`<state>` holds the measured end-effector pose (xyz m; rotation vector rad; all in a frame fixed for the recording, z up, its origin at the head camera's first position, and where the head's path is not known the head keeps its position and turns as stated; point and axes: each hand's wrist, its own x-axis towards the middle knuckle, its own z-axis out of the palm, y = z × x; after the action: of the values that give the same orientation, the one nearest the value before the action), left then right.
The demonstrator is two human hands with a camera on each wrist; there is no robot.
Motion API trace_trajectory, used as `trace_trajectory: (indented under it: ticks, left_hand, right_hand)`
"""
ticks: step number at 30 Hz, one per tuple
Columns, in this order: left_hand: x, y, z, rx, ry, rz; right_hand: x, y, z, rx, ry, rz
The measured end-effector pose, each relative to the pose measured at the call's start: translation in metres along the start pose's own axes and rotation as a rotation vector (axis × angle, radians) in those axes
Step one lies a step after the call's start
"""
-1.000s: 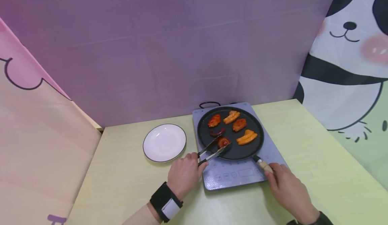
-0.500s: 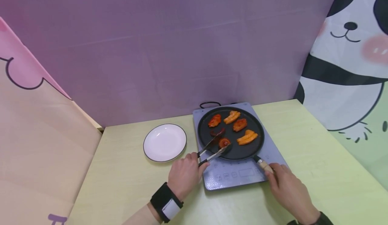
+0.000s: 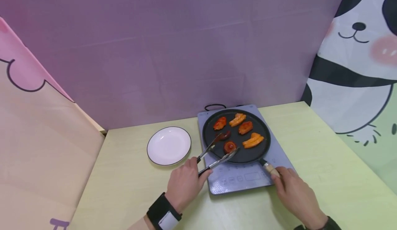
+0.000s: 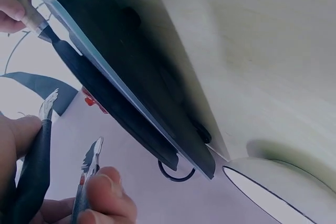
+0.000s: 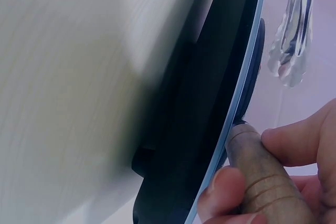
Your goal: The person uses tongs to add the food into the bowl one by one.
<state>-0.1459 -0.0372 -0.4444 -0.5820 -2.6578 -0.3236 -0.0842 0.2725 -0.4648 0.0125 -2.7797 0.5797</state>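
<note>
With its wrist in a black strap, my left hand (image 3: pixel 185 184) holds metal tongs (image 3: pixel 224 159) with dark grips. The tongs' arms are spread, their tips over the near left of a flat black frying pan (image 3: pixel 245 157). One tip overlaps a dark red curved piece (image 3: pixel 228 134); the other is beside a round reddish-brown piece (image 3: pixel 230 146). Nothing is clamped between the tips. Wings (image 3: pixel 246 127) and orange ridged strips (image 3: pixel 253 140) lie elsewhere in the pan. My right hand (image 3: pixel 294 194) grips the pan's wooden handle (image 5: pixel 268 187).
The pan sits on a grey induction cooker (image 3: pixel 224 185) with a black wire loop (image 3: pixel 214 105) behind it. To its left is a white plate (image 3: pixel 169 145) with a dark rim. A purple backdrop (image 3: pixel 173 58) rises behind the pale wooden table (image 3: pixel 127 188).
My left hand has drawn back slightly toward the lower left, and the tongs' arms have spread wider around the round piece. The right hand and pan look the same.
</note>
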Motion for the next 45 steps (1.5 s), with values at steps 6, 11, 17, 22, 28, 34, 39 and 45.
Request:
trace_trajectory:
  ticks: [6, 11, 17, 22, 28, 34, 39, 45]
  left_hand:
    - [-0.010, -0.006, -0.006, -0.055, -0.040, -0.054]
    - [-0.018, -0.014, -0.008, -0.039, -0.032, -0.073]
    - [-0.026, -0.028, -0.008, -0.019, 0.021, -0.096]
    - [-0.033, -0.043, -0.006, -0.009, 0.053, -0.118]
    - [-0.044, -0.059, -0.007, 0.003, 0.052, -0.152]
    - [-0.052, -0.073, -0.007, 0.005, 0.017, -0.215]
    - [-0.057, -0.084, -0.010, 0.006, -0.017, -0.255]
    - [-0.062, -0.098, -0.013, 0.006, -0.081, -0.319]
  right_hand:
    - [0.000, -0.001, -0.001, 0.002, 0.001, -0.003]
    - [0.000, -0.001, -0.001, 0.000, -0.003, 0.004]
    - [0.000, 0.000, -0.002, -0.004, -0.004, 0.007]
    - [0.001, 0.000, -0.002, -0.006, -0.007, 0.008]
    - [0.001, 0.000, -0.002, -0.011, -0.012, 0.018]
    - [0.001, -0.001, -0.002, -0.011, -0.014, 0.020]
    - [0.000, 0.000, -0.001, -0.011, -0.013, 0.016]
    - [0.000, 0.000, -0.001, -0.007, -0.005, 0.010]
